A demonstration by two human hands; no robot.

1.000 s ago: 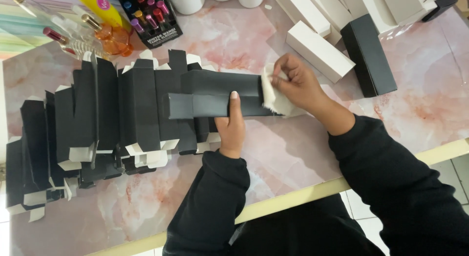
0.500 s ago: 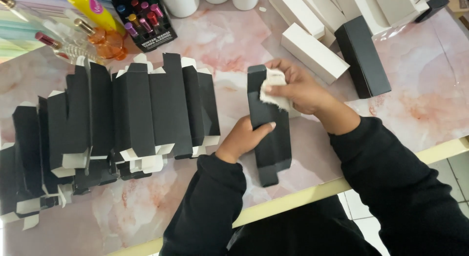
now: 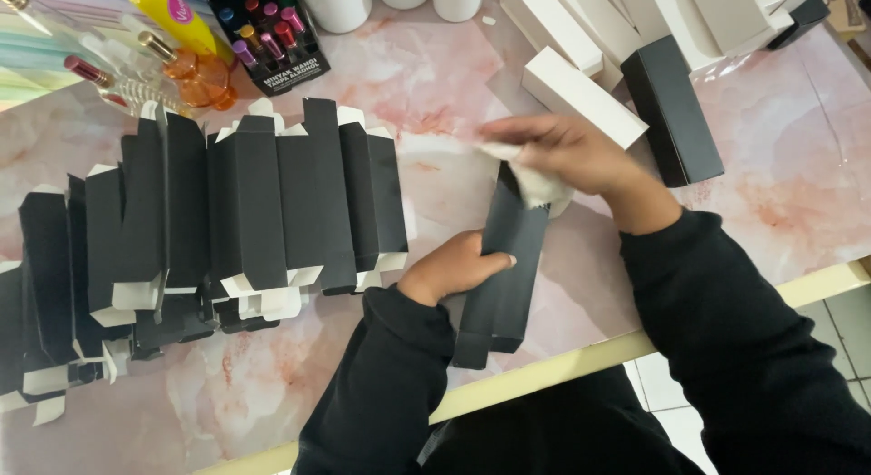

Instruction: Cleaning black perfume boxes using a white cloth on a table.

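Note:
My left hand [image 3: 452, 265] grips the side of a long black carton [image 3: 504, 266] that lies on the pink marbled table [image 3: 435, 85], its near end over the table's front edge. My right hand [image 3: 555, 153] is blurred above the carton's far end and holds a crumpled white cloth [image 3: 533, 181] that touches the box top. Left of my left hand lies a row of several flat black cartons [image 3: 263, 203] with white flaps, overlapping one another.
White boxes [image 3: 581, 94] and an upright-edged black box [image 3: 671, 107] lie at the back right. A black tray of coloured small bottles [image 3: 268, 30], an orange bottle [image 3: 195, 76], and white cups [image 3: 340, 3] stand at the back. The table's yellow front edge [image 3: 817, 284] runs below.
The black carton was turned from lying sideways to pointing toward me. My right hand with the cloth has swept left across its far end, and my left hand shifted to its side.

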